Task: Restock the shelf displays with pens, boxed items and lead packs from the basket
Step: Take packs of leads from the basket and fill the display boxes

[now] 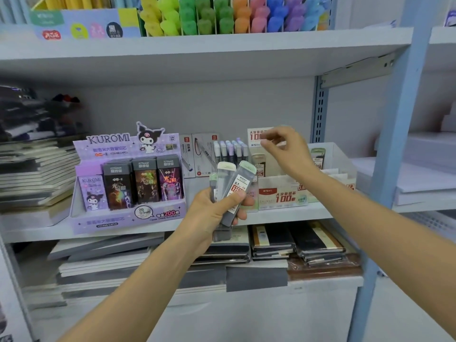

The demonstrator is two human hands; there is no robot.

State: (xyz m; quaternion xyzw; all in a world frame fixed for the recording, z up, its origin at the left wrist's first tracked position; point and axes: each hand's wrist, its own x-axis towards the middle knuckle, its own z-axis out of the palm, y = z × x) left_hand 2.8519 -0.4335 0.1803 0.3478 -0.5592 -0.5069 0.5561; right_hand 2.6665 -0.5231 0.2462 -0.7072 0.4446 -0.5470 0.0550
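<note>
Fingers (243, 215) and thumb of our left hand (212, 214) are wrapped round a fan of lead packs (238, 186). These are slim grey cases with pale caps, and we hold them tilted up to the right, in front of the edge of the middle shelf (291, 214). Our right hand (287, 151) hovers higher and further right, above the white display box (281, 193) printed with a red 100. Its fingers are bent and the forefinger and thumb tips lie close together, but it is blurred and we cannot tell whether they pinch anything. A clear bin (338, 159) stands just beside the white box, and at least one more pack stands upright in each. At the left of the same shelf sits a purple Kuromi display (128, 218) filled with dark boxed leads. Between it and the white box we see carded pens (199, 154) leaning at the back, and a row of pale-capped pens (230, 150). Coloured highlighters (222, 16) fill the shelf above, and stacked notebooks (271, 240) lie on the shelf below.
</note>
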